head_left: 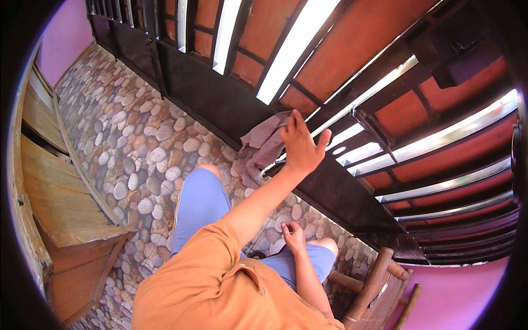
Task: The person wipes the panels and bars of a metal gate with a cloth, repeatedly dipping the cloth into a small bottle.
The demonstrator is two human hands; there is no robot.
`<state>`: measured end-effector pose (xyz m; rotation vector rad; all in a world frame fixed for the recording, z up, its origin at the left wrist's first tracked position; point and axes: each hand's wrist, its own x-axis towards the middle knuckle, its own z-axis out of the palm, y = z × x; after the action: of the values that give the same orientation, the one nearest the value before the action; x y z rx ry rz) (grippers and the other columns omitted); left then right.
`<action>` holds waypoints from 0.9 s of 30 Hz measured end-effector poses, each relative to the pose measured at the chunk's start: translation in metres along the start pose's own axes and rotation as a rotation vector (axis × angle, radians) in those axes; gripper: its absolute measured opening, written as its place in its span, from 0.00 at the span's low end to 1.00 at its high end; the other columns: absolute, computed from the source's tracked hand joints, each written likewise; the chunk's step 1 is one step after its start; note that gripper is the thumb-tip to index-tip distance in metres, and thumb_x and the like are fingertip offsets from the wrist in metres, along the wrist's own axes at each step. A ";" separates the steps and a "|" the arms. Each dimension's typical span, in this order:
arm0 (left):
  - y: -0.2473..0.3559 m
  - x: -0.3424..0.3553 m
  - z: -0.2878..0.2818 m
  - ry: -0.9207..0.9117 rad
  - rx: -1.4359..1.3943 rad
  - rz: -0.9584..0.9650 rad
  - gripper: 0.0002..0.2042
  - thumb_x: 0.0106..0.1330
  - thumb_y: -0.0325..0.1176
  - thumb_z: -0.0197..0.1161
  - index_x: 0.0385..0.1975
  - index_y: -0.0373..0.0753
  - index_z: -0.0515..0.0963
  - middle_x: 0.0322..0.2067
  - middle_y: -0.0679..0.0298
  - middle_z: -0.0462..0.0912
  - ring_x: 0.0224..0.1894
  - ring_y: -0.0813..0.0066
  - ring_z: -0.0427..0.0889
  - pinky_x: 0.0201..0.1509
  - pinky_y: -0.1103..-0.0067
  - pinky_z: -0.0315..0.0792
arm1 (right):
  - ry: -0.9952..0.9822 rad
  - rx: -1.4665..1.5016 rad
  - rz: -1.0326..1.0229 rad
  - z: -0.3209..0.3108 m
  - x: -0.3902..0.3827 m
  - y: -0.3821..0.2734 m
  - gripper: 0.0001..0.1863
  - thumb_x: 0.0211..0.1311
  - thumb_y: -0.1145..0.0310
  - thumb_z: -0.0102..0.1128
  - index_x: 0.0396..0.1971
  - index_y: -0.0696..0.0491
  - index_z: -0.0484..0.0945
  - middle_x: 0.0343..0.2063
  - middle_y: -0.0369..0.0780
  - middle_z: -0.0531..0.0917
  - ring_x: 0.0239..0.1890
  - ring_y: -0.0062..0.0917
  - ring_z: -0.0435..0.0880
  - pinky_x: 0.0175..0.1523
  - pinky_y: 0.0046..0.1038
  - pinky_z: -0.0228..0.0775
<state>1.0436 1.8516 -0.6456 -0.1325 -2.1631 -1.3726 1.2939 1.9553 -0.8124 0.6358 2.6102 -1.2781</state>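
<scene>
My left hand [304,147] reaches up and forward to the dark metal gate [214,93]. A greyish-purple cloth [259,147] hangs from its fingers, against the lower part of the gate. The thumb sticks out to the right, apart from the cloth; some fingers are hidden behind the hand and the cloth's folds. Low over my right thigh, my right hand [293,237] is loosely curled, with nothing visible in it. It is well away from the gate.
Pebble-patterned floor [146,159] spreads to the left. A wooden cabinet-like piece [66,192] stands at the left edge. At lower right is a wooden chair or bench [371,291] beside a pink wall [456,291]. The gate has orange-red panels and bright gaps.
</scene>
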 end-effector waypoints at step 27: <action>-0.003 0.002 0.010 -0.079 -0.385 0.005 0.44 0.79 0.55 0.39 0.68 0.09 0.42 0.71 0.23 0.44 0.77 0.33 0.44 0.80 0.52 0.34 | 0.003 -0.022 -0.001 -0.001 -0.002 0.003 0.13 0.66 0.62 0.65 0.39 0.57 0.86 0.30 0.45 0.87 0.33 0.30 0.86 0.43 0.32 0.77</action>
<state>1.0372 1.8584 -0.6501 -0.3427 -1.9332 -1.7940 1.2970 1.9572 -0.8128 0.6332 2.6235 -1.2478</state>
